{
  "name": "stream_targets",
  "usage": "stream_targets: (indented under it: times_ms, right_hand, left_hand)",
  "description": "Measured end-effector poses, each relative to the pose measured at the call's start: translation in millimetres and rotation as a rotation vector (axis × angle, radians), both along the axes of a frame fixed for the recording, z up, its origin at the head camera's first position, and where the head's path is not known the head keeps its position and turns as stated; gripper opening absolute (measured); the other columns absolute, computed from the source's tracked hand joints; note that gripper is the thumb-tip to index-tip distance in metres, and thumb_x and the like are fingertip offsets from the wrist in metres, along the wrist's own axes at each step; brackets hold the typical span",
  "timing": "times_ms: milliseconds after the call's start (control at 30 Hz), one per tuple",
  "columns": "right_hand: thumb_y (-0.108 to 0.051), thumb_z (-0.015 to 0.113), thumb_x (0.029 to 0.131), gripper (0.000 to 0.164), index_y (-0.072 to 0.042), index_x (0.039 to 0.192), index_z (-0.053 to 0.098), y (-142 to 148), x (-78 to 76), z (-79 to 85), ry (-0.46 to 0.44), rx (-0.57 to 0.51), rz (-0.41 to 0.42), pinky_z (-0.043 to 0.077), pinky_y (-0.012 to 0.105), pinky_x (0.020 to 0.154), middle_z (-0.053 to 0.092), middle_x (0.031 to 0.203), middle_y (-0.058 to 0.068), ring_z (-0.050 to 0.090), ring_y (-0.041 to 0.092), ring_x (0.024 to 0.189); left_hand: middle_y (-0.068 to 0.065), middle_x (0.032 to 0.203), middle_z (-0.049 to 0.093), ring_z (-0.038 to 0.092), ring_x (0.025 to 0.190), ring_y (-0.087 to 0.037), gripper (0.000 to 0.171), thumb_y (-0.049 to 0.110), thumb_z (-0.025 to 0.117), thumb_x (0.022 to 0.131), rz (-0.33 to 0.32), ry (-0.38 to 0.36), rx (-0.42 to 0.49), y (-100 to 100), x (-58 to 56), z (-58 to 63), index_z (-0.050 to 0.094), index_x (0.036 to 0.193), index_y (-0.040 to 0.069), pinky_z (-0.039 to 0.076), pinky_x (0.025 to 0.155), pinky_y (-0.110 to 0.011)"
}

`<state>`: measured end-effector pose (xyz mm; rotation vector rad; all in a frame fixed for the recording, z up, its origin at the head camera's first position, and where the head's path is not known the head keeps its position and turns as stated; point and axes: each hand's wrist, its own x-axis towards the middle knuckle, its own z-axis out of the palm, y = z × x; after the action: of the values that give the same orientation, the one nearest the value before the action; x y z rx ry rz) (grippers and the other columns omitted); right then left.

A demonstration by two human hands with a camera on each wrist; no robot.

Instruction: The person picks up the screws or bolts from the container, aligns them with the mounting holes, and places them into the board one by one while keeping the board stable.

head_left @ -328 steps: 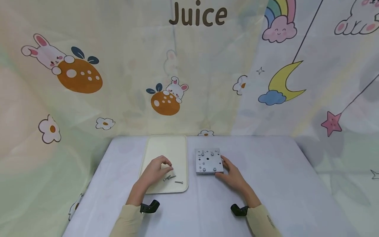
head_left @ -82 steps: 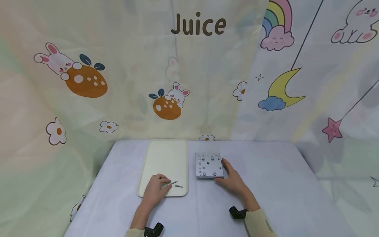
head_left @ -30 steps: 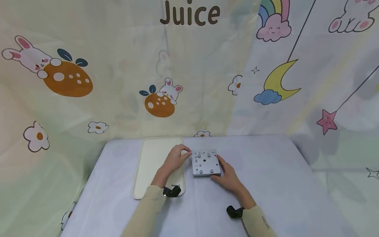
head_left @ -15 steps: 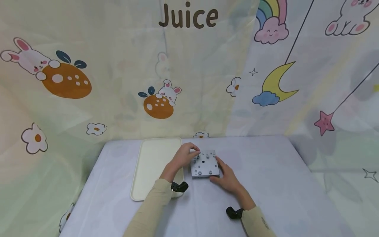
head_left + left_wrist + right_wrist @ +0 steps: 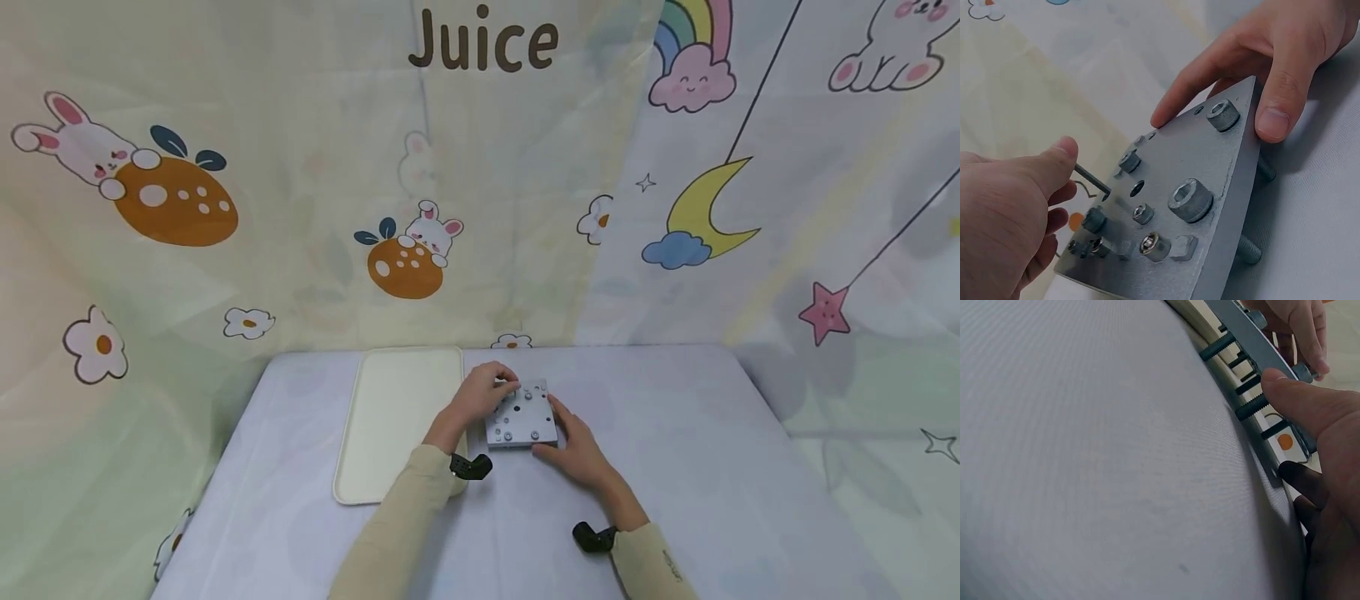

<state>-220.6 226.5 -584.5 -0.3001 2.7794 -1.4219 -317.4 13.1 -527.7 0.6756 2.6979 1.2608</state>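
Note:
A square grey metal plate (image 5: pixel 531 421) carries several socket-head bolts (image 5: pixel 1190 200) and smaller screws, and has open holes. Threaded shanks (image 5: pixel 1252 407) stick out from its underside. My left hand (image 5: pixel 483 393) is over the plate's far left part, pinching a thin screw (image 5: pixel 1092 181) between thumb and fingers. The screw slants, its lower end close to the plate face; whether it touches a hole I cannot tell. With thumb and fingers, my right hand (image 5: pixel 581 450) holds the plate by its right side and near right corner.
A cream tray (image 5: pixel 397 417) lies left of the plate on the white-covered table (image 5: pixel 675 467); my left forearm hides its near right corner. Behind the table hangs a printed cloth (image 5: pixel 525 208). Each wrist wears a black camera (image 5: pixel 471 467).
My left hand, at the screws on the tray earlier, has moved right over the plate with a screw in its fingers, reaching further across it in the last second. My right hand keeps its hold.

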Motion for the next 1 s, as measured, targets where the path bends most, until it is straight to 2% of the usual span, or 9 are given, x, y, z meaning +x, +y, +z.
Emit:
stream_targets:
  times_ms: [167,300,567,700,800,900,1000]
  right_hand:
    - [-0.041,0.078,0.081,0.095,-0.018,0.155,0.023,-1.0,-0.9,-0.6,0.011,0.000,0.014,0.024,0.054,0.110,0.042,0.148,0.010,0.033,0.031,0.137]
    - [-0.041,0.077,0.082,0.095,-0.018,0.155,0.022,-2.7,-1.7,1.2,0.003,0.005,0.018,0.024,0.054,0.110,0.042,0.149,0.009,0.032,0.031,0.138]
    - [-0.046,0.077,0.080,0.096,-0.020,0.155,0.022,-3.3,-2.5,-1.6,0.011,0.015,0.001,0.025,0.053,0.110,0.046,0.146,0.010,0.035,0.030,0.136]
    - [-0.047,0.077,0.080,0.097,-0.022,0.155,0.022,-2.9,-1.7,-2.6,0.000,0.013,-0.005,0.024,0.053,0.110,0.043,0.148,0.009,0.034,0.030,0.137]
    - [-0.043,0.078,0.081,0.095,-0.021,0.155,0.023,-1.2,-1.2,-3.6,0.011,0.015,-0.019,0.024,0.053,0.110,0.041,0.149,0.009,0.033,0.030,0.137]
    - [-0.039,0.079,0.081,0.094,-0.020,0.155,0.023,0.2,-2.5,-3.8,0.031,0.010,-0.013,0.024,0.053,0.110,0.043,0.147,0.010,0.034,0.030,0.137]
    - [-0.039,0.079,0.081,0.095,-0.018,0.155,0.023,2.2,-3.4,-1.7,0.036,0.012,0.007,0.023,0.054,0.110,0.042,0.148,0.012,0.034,0.031,0.137]
  left_hand:
    - [0.006,0.106,0.064,0.061,0.101,-0.012,0.016,0.031,0.064,0.096,0.003,0.001,0.003,3.0,-1.9,-5.0,0.070,0.103,0.018,0.049,0.089,-0.031]
    - [0.007,0.104,0.064,0.060,0.098,-0.011,0.016,0.031,0.063,0.096,0.024,-0.004,0.006,2.8,-2.7,-5.4,0.069,0.103,0.018,0.049,0.086,-0.031]
    - [0.006,0.099,0.064,0.058,0.090,-0.010,0.017,0.029,0.062,0.097,0.009,-0.002,0.023,-1.2,-5.3,-4.1,0.069,0.105,0.016,0.050,0.078,-0.030]
    - [0.007,0.099,0.064,0.057,0.091,-0.008,0.018,0.030,0.063,0.096,0.005,-0.007,0.001,0.2,-6.1,-8.4,0.069,0.106,0.017,0.049,0.082,-0.029]
    - [0.007,0.102,0.064,0.058,0.095,-0.009,0.021,0.030,0.061,0.097,-0.008,-0.015,0.018,2.8,-5.1,-9.3,0.069,0.109,0.015,0.049,0.086,-0.029]
    - [0.005,0.106,0.064,0.059,0.100,-0.011,0.024,0.028,0.059,0.099,-0.004,-0.022,0.068,2.1,-3.3,-5.9,0.068,0.114,0.011,0.049,0.089,-0.031]
    - [0.004,0.109,0.064,0.058,0.105,-0.012,0.026,0.028,0.057,0.100,-0.002,-0.024,0.078,-4.5,-0.6,-0.9,0.067,0.115,0.010,0.048,0.091,-0.032]
